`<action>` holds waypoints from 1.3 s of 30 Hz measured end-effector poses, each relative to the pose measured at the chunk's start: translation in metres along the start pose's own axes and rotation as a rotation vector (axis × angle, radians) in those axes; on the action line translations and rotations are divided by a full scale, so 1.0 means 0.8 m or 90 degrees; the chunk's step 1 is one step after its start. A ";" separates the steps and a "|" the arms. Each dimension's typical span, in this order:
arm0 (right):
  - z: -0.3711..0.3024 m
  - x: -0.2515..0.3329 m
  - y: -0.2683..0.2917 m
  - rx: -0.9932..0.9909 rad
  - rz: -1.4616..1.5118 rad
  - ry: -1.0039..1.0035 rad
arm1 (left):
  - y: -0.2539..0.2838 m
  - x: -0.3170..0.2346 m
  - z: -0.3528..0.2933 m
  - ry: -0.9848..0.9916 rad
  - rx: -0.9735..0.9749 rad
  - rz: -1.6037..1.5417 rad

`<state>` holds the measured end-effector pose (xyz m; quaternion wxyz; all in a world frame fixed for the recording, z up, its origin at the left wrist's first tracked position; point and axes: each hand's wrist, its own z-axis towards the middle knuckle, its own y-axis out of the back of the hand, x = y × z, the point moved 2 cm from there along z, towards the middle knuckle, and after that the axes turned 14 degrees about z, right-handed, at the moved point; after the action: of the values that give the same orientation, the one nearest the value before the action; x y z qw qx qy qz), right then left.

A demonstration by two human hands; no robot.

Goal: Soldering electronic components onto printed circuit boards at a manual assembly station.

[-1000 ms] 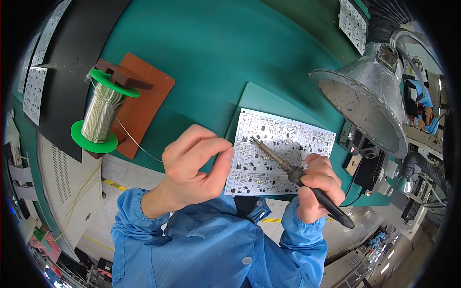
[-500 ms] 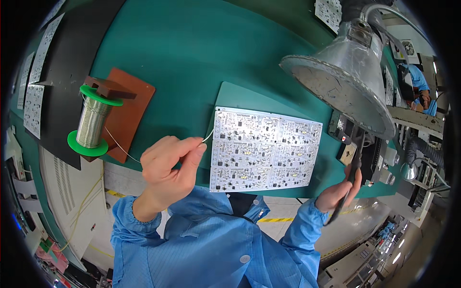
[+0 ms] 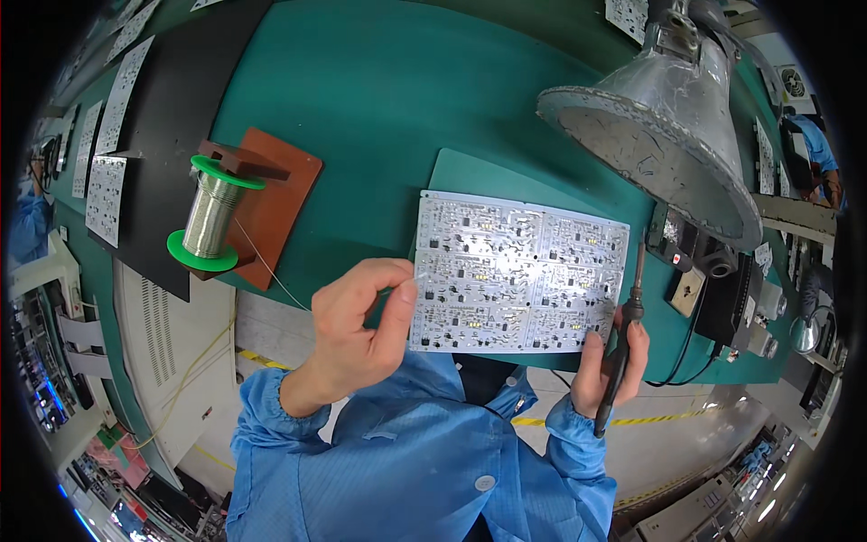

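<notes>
A white circuit board panel (image 3: 533,230) with rows of small parts lies on a green sheet (image 3: 470,172) in front of me. At its left edge, my left hand (image 3: 361,321) pinches solder wire (image 3: 291,291) between thumb and forefinger. The wire runs back to a solder spool (image 3: 209,217) with green flanges, mounted on a brown stand (image 3: 289,176). My right hand (image 3: 603,366) grips a soldering iron (image 3: 625,357) by its dark handle at the board's lower right corner. The iron's tip points away from me, along the board's right edge.
A metal fume hood cone (image 3: 668,135) overhangs the board's far right. Beneath it stand a soldering station (image 3: 727,303) and a small tan sponge holder (image 3: 686,291) with cables. More boards (image 3: 107,194) lie on a black mat (image 3: 181,117) at left. A person's blue sleeve (image 3: 817,144) shows far right.
My right hand has brought the soldering iron left, from the station area to beside the board. My left hand stays near the board's left edge with the wire. The whole view has shifted slightly.
</notes>
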<state>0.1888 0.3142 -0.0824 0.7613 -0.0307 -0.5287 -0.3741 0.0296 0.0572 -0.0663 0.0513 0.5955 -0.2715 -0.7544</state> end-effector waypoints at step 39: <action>0.136 0.081 -0.123 0.260 0.133 0.110 | 0.003 0.021 0.067 -0.027 -0.075 -0.028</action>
<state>0.0549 0.2569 -0.0153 0.8289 0.1012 -0.5200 -0.1799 -0.0255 0.0676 -0.0721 0.0640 0.5809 -0.2143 -0.7826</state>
